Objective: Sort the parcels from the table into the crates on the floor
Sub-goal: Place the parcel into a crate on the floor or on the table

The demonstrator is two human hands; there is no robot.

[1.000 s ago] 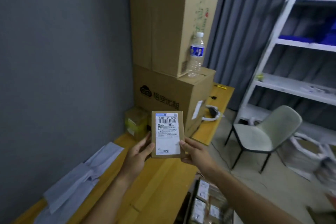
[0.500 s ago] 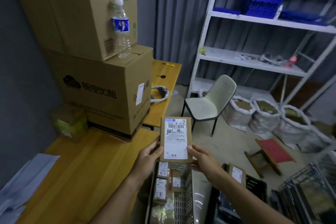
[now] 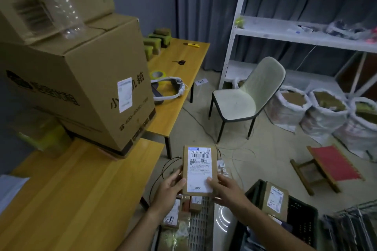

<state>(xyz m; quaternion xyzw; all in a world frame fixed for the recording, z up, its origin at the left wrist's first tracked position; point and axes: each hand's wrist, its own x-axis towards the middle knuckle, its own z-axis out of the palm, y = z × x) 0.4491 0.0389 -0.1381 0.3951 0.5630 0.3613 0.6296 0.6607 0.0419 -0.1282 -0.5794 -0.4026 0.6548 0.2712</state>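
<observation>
**Parcel held over the crates, label up**

Both hands hold one flat brown parcel [image 3: 199, 170] in the air past the edge of the wooden table [image 3: 67, 195], white shipping label facing up. The left hand [image 3: 170, 189] grips its lower left edge, thumb on the face and fingers curled underneath. The right hand [image 3: 224, 189] grips the lower right edge the same way, thumb lying on the label.

Directly below the parcel a light slatted crate [image 3: 199, 228] stands on the floor, several small labelled parcels already in it. Just to its right is a dark crate [image 3: 302, 216]; another brown labelled parcel [image 3: 275, 199] leans against its rim.

On the table, well to the left of the hands, a large cardboard box [image 3: 81, 91] carries a second carton and a clear plastic bottle [image 3: 59, 4]. Farther along the tabletop: a white headset [image 3: 171, 89], a roll of yellow tape [image 3: 158, 74], small green-taped boxes [image 3: 155, 42].

Loose cables [image 3: 163, 169] trail across the floor between the table leg and the crates. Beyond them, a pale chair [image 3: 246, 98], a red folding stool [image 3: 330, 167], white sacks [image 3: 326, 112] along the white shelving [image 3: 285, 34]. Wire racks at the lower right corner are blurred.
</observation>
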